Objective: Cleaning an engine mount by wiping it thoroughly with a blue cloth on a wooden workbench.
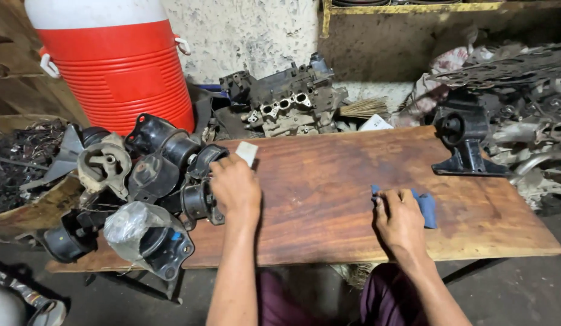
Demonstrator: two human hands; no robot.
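Your left hand (235, 187) sits left of centre in the frame, closed around a small pale card (247, 152) whose upper end sticks out above your knuckles. The same hand rests right at the edge of a heap of black engine mounts (165, 163) piled on the left end of the wooden board (328, 181); whether it touches the nearest mount cannot be told.

Your right hand (400, 218) lies lower right of centre, palm down on the board, fingers curled over a folded blue cloth (426, 207) that pokes out to the right of the hand. It presses the cloth against the wood.

One mount at the lower left is wrapped in a clear plastic bag (128, 222). Another black mount (464, 140) stands alone at the upper right of the board, well apart from both hands. Behind the heap, at the upper left, stands a red and white drinks cooler (114, 60). A grey engine part (289, 105) lies beyond the far edge of the board at top centre.
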